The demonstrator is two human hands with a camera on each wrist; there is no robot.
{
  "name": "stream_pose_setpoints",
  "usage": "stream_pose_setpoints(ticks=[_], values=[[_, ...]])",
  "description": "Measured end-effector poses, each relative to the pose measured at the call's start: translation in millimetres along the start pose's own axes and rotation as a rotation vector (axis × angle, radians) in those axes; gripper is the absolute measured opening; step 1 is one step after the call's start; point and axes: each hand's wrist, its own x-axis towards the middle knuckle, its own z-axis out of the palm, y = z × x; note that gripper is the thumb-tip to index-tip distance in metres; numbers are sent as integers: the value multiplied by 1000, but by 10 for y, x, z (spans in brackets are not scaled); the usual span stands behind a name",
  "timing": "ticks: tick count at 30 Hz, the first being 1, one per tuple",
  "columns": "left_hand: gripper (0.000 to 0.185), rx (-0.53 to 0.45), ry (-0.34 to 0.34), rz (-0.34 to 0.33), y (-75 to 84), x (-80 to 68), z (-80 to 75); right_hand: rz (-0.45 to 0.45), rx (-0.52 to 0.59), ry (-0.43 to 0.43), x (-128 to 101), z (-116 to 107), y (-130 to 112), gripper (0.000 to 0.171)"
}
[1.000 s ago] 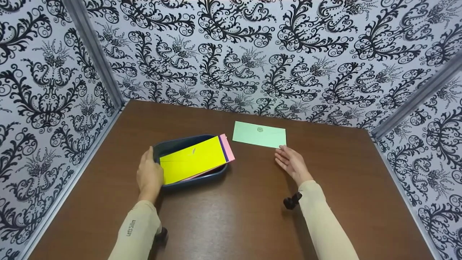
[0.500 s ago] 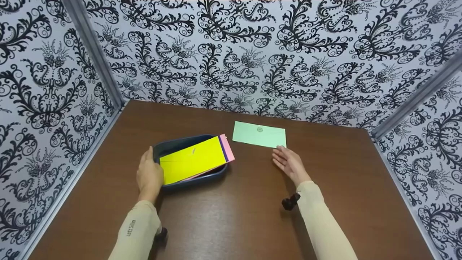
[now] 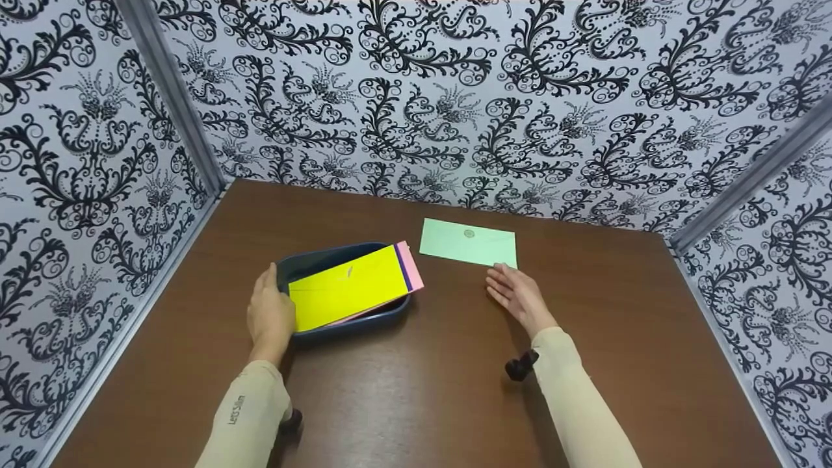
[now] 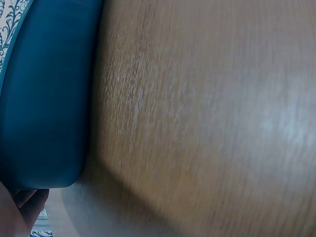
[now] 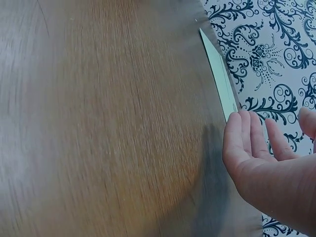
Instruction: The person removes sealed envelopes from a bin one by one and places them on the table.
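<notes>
On the left of the table, my left hand (image 3: 270, 315) holds the end of a dark blue plastic tub (image 3: 351, 328); in the left wrist view its fingers (image 4: 34, 205) reach under the tub's end (image 4: 47, 113). A yellow envelope (image 3: 348, 286) lies slanted across the tub over a pink one (image 3: 411, 266), whose end pokes past the rim beyond a purple strip. My right hand (image 3: 520, 296) holds nothing, its fingers loosely bent at the near right corner of a pale green envelope (image 3: 468, 244). The right wrist view shows these fingertips (image 5: 234, 118) overlapping the green envelope (image 5: 219, 74).
The brown wooden table (image 3: 416, 390) reaches back to a wall (image 3: 455, 97) with black scroll patterns on white. Grey metal posts stand at the left corner (image 3: 172, 97) and right corner (image 3: 754, 169). A black wrist-worn device (image 3: 520, 367) sits under the right sleeve.
My right hand has shifted slightly left along the near edge of the green envelope. The left hand, tub and envelopes stay where they were.
</notes>
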Motion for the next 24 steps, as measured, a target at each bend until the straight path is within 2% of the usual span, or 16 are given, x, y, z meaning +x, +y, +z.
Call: stream_pose_setpoints(ticks=[12, 24], values=[[63, 5, -5, -3, 3, -6, 5, 3, 5, -12, -26, 70, 3, 49], [61, 23, 35, 27, -10, -5, 21, -23, -64, -25, -90, 139, 13, 50]])
